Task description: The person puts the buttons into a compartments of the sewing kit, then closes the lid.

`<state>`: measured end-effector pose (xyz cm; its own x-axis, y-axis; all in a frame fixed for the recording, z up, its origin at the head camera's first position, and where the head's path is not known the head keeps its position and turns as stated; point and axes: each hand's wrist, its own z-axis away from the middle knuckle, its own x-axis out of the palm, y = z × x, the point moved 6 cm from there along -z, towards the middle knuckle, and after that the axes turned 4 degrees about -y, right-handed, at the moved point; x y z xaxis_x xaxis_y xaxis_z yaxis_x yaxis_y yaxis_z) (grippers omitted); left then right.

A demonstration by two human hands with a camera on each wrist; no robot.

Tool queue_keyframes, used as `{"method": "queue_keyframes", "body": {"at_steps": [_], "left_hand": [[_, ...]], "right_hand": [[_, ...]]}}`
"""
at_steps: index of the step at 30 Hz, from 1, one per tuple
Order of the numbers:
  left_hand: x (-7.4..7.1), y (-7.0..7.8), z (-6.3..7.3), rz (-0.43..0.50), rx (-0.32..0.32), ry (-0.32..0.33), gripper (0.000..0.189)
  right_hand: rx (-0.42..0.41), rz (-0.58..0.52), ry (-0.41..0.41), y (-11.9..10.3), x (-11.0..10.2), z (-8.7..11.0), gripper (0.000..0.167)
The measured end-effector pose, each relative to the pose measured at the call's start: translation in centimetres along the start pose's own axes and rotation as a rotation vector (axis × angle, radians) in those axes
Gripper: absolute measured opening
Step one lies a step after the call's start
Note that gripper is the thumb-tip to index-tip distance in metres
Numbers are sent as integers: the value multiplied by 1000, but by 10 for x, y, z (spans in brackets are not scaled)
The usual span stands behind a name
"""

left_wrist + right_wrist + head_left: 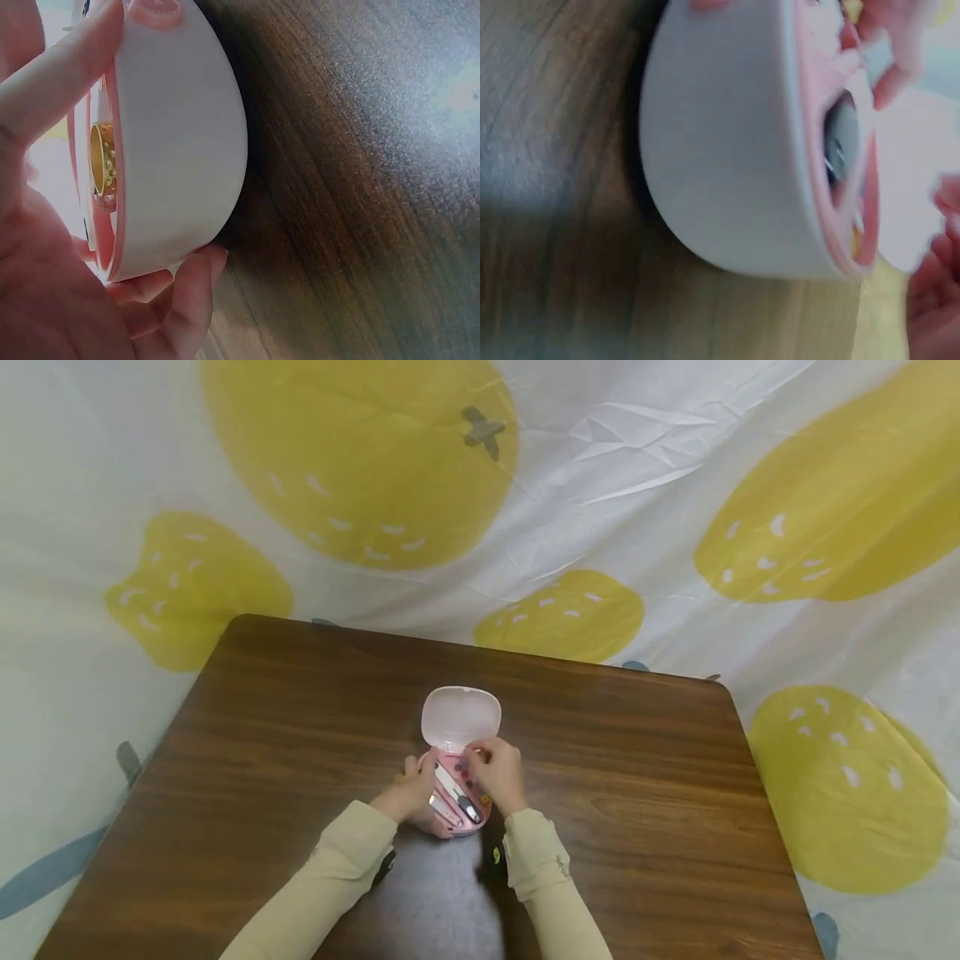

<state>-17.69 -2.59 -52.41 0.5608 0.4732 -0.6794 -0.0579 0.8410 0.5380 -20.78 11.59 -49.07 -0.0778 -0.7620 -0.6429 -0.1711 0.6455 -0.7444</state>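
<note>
A white case point(180, 142) with a pink inner tray stands on the table, its pale lid point(461, 717) raised at the back. My left hand point(408, 793) grips the case's left side, thumb at the rim and fingers round the wall. Above the tray's right part is my right hand point(498, 772), fingers bent; what lies between its fingertips is hidden. In the tray lie a long white tool with a dark end point(459, 793), a slim pale tool point(446, 810) beside it, and several small coloured pieces point(484, 799). A gold ring-like piece point(105, 159) shows inside the rim.
The dark wood-grain table point(637, 827) extends on all sides of the case. Behind it hangs a white cloth point(660, 510) printed with yellow fruit, close to the table's far edge.
</note>
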Motion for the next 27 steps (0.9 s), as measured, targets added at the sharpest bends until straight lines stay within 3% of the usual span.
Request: {"method": "queue_keyframes", "body": {"at_steps": [3,5,6,8,11,14,17,22,25,27], "left_hand": [[-1,-1,0,12,3,1,131],[-1,-3,0,19,1,-1,132],[-1,-4,0,21,3,-2,132],[0,-5,1,34,13,4,131],[2,-7,2,50,41,29,129],[4,-7,2,46,70,62,130],[7,-9,3,109,84,113,133],[13,-16,6,291,116,201,134],[14,-24,7,357,175,226,135],[13,-29,8,400,219,220,137]], "right_hand": [[7,-141,215,2,-22,-6,8],[72,-206,280,8,-32,-12,13],[128,-237,269,12,-34,-16,18],[265,-304,159,19,-33,-25,34],[449,-384,-89,24,-23,-32,57],[547,-456,-217,15,-21,-27,63],[510,-432,-220,13,-25,-21,58],[314,-378,-262,20,-24,-4,40],[193,-378,-348,20,-20,19,36],[118,-328,-412,23,-14,34,45]]}}
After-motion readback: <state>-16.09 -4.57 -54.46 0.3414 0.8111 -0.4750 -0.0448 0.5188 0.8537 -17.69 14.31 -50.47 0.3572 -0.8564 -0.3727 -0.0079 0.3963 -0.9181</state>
